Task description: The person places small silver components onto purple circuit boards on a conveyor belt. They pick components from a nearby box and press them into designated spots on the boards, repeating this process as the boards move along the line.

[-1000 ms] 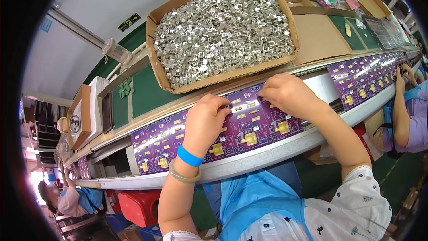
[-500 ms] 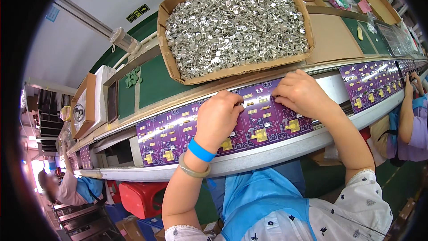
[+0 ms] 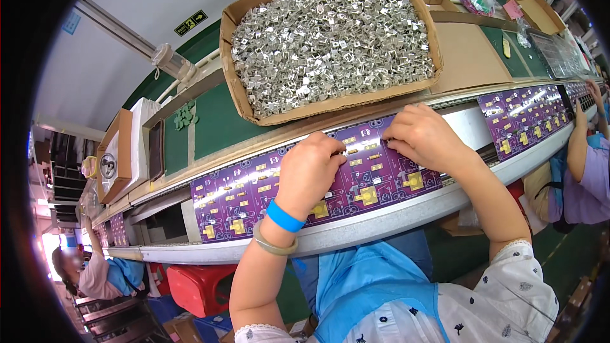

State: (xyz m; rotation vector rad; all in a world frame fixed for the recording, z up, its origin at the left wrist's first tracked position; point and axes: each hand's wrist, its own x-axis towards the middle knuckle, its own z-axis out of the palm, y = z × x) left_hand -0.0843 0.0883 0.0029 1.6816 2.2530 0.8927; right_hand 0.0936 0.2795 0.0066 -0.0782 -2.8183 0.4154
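A purple circuit board panel [image 3: 375,174] with yellow parts and small tan components lies on the rail in front of me. Over its middle is my left hand [image 3: 311,166], thumb and forefinger pinched just above the surface. My right hand [image 3: 427,134] is pinched in the same way at the panel's far edge, a short gap from the left. Something tiny may be between the fingertips of each hand, but it is too small to name. Beyond the panel stands a cardboard box [image 3: 289,116] heaped with small silvery metal pieces [image 3: 330,44].
Another purple panel [image 3: 524,117] lies on the rail to the right, where a co-worker's arm [image 3: 577,143] reaches in. Green pieces [image 3: 186,115] sit on the bench at left, near a cardboard box with a reel [image 3: 109,164]. A red stool [image 3: 197,289] stands below the rail.
The view has shifted slightly, and both hands stay pinched over the same part of the panel. At the right, a co-worker's hand has lifted away from its panel.
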